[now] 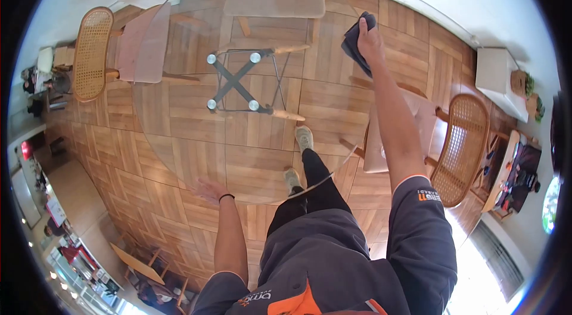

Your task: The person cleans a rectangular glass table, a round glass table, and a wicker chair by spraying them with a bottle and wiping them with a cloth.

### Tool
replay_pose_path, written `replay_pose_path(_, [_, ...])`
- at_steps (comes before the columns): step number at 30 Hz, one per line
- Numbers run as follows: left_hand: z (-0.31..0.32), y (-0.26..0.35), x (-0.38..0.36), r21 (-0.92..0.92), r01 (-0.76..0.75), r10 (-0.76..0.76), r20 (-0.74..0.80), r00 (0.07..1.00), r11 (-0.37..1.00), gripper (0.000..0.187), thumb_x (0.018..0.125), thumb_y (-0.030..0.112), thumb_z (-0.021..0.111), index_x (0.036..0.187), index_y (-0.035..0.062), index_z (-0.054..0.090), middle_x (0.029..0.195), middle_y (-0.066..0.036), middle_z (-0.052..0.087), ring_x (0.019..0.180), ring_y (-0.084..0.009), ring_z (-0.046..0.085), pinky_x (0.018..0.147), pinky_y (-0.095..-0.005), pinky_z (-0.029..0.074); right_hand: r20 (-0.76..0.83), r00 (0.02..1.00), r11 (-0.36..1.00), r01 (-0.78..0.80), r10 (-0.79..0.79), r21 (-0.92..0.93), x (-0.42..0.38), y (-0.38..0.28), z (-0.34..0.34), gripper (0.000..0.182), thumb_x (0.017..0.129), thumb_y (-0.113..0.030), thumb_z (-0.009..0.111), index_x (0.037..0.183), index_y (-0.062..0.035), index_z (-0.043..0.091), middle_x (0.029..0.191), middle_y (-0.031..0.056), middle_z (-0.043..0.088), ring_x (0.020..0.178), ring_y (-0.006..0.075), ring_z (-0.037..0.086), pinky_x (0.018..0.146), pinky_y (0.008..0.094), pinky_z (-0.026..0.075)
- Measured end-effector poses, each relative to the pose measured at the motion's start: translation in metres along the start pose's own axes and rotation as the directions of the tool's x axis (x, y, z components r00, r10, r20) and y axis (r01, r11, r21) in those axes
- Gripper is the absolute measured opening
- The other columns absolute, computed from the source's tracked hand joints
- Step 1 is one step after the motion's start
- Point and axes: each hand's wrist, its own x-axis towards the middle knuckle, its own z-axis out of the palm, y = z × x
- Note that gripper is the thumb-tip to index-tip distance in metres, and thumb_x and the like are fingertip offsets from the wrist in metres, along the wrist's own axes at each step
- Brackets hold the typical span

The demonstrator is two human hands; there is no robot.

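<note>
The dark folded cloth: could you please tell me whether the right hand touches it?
Touching: the head view shows the right hand gripping the dark folded cloth, thumb across it.

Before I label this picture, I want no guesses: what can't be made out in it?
Head view:
Dark cloth: part under the right hand, hidden by it.
Far chair: backrest, cut off by top edge.
Left hand: fingertips blurred.
Red item near left edge: too small to identify.

In your right hand (370,44), a folded dark grey cloth (353,45) is showing; near it, a rounded tan cane chair back (463,145) is displaying latticework. Beneath your left hand (211,190), brown wooden parquet flooring (107,139) is forming a chequered pattern.
</note>
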Motion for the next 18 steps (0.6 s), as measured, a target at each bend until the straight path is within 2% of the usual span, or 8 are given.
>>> replay_pose_path(1, [-0.005, 0.007, -0.005, 0.004, 0.023, -0.023, 0.012, 1.000, 1.000, 0.087, 0.098, 0.065, 0.036, 0.151, -0.0012, 0.020, 0.136, -0.030, 0.049, 0.125, -0.0456, 0.049, 0.099, -0.0557, 0.041, 0.024, 0.999, 0.998, -0.031, 0.032, -0.061, 0.012, -0.016, 0.001, 0.071, 0.099, -0.063, 0.033, 0.127, -0.0042, 0.062, 0.121, 0.0282, 0.064, 0.118, 0.0456, 0.058, 0.101, 0.0516, 0.044])
replay_pose_path(4, [-0.016, 0.022, -0.012, 0.090, 0.099, -0.103, 0.040, 0.994, 0.991, 0.088, 0.097, 0.066, 0.037, 0.150, -0.0016, 0.019, 0.129, -0.030, 0.054, 0.117, -0.0440, 0.054, 0.094, -0.0550, 0.043, 0.078, 0.991, 0.988, 0.117, -0.110, -0.099, 0.059, -0.037, 0.020, 0.074, 0.099, -0.065, 0.032, 0.127, -0.0029, 0.062, 0.123, 0.0288, 0.063, 0.119, 0.0449, 0.058, 0.101, 0.0515, 0.044])
replay_pose_path(6, [-0.018, 0.030, -0.015, 0.086, 0.123, -0.127, 0.046, 0.991, 0.989, 0.089, 0.096, 0.067, 0.039, 0.148, -0.0022, 0.021, 0.121, -0.029, 0.058, 0.109, -0.0423, 0.059, 0.088, -0.0546, 0.045, 0.103, 0.986, 0.984, 0.143, -0.131, -0.110, 0.088, -0.053, 0.037, 0.074, 0.098, -0.066, 0.034, 0.128, -0.0044, 0.062, 0.124, 0.0286, 0.063, 0.121, 0.0443, 0.057, 0.102, 0.0512, 0.044])
replay_pose_path(8, [-0.034, 0.052, -0.024, 0.088, 0.165, -0.174, 0.112, 0.978, 0.982, 0.092, 0.095, 0.068, 0.040, 0.150, -0.0023, 0.017, 0.116, -0.027, 0.061, 0.105, -0.0421, 0.060, 0.085, -0.0549, 0.045, 0.118, 0.977, 0.972, 0.192, -0.177, -0.132, 0.105, -0.072, 0.046, 0.074, 0.097, -0.066, 0.035, 0.128, -0.0054, 0.062, 0.124, 0.0281, 0.063, 0.121, 0.0440, 0.057, 0.102, 0.0511, 0.044])
replay_pose_path(9, [-0.039, 0.062, -0.028, 0.092, 0.181, -0.193, 0.145, 0.971, 0.979, 0.094, 0.095, 0.068, 0.040, 0.151, -0.0024, 0.015, 0.114, -0.027, 0.062, 0.102, -0.0420, 0.061, 0.084, -0.0551, 0.045, 0.137, 0.980, 0.971, 0.168, -0.145, -0.173, 0.109, -0.085, 0.047, 0.072, 0.097, -0.067, 0.036, 0.129, -0.0082, 0.062, 0.126, 0.0271, 0.062, 0.122, 0.0436, 0.056, 0.103, 0.0509, 0.044])
replay_pose_path(12, [-0.034, 0.058, -0.028, 0.086, 0.128, -0.135, 0.086, 0.987, 0.988, 0.093, 0.096, 0.067, 0.039, 0.152, -0.0030, 0.013, 0.117, -0.027, 0.061, 0.103, -0.0420, 0.061, 0.082, -0.0548, 0.046, 0.181, 0.973, 0.967, 0.174, -0.140, -0.188, 0.117, -0.100, 0.049, 0.073, 0.096, -0.068, 0.038, 0.129, -0.0079, 0.062, 0.126, 0.0264, 0.063, 0.123, 0.0428, 0.056, 0.104, 0.0497, 0.043])
replay_pose_path(15, [-0.031, 0.053, -0.028, 0.081, 0.080, -0.085, 0.062, 0.994, 0.993, 0.092, 0.097, 0.066, 0.038, 0.152, -0.0046, 0.013, 0.119, -0.028, 0.060, 0.105, -0.0425, 0.060, 0.084, -0.0540, 0.046, 0.160, 0.960, 0.964, 0.248, -0.231, -0.094, 0.116, -0.091, 0.048, 0.075, 0.095, -0.068, 0.038, 0.129, -0.0051, 0.062, 0.125, 0.0278, 0.063, 0.122, 0.0444, 0.056, 0.103, 0.0484, 0.042])
replay_pose_path(18, [-0.028, 0.046, -0.025, 0.142, 0.063, -0.069, 0.037, 0.997, 0.988, 0.089, 0.098, 0.064, 0.037, 0.149, -0.0065, 0.018, 0.119, -0.029, 0.059, 0.107, -0.0433, 0.059, 0.087, -0.0530, 0.045, 0.211, 0.941, 0.963, 0.270, -0.266, 0.010, 0.106, -0.067, 0.033, 0.076, 0.096, -0.067, 0.039, 0.129, -0.0031, 0.062, 0.125, 0.0299, 0.062, 0.122, 0.0463, 0.054, 0.102, 0.0476, 0.042])
